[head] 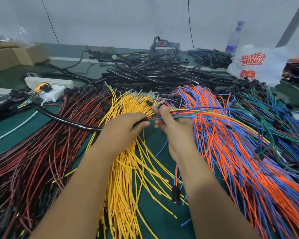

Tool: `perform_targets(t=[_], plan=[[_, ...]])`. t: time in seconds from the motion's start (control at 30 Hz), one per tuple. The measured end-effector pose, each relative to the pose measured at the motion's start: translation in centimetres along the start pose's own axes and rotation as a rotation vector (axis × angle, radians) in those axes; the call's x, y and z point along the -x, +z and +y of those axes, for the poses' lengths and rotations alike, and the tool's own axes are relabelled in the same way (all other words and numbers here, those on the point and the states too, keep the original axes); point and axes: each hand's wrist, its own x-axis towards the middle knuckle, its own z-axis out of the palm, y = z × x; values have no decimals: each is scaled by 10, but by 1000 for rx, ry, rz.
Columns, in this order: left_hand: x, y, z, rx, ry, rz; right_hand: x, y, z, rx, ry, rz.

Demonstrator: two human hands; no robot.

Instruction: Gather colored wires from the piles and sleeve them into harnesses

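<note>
My left hand grips the end of a black sleeve that runs off to the left across the table. My right hand pinches a thin bundle of mixed wires, blue, yellow, green and orange, whose ends meet the sleeve's mouth between my hands. Below my hands lies the yellow wire pile. A red and black wire pile spreads on the left, an orange and blue pile on the right, and a green and blue pile at the far right.
A heap of black sleeves lies behind the piles. Cardboard boxes stand at the back left, a white power strip near them. A white plastic bag and a bottle sit at the back right. The table top is green.
</note>
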Motion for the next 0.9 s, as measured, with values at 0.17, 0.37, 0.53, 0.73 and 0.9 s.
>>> perform_targets(t=[0.17,0.37,0.53,0.73,0.9], plan=[[2,5,2,13,-17,29,2,2,3,124,59,-100],[2,0,-6,33,-13,63,-1,1,-11,-301,91,32],[2,-3,-11,31,-44,64,-1,-1,-11,-203,45,106],[1,3,0,58,13,70,4,-3,-1,49,11,-73],[-1,6,1,168,-33,118,7,4,-11,-83,105,-44]])
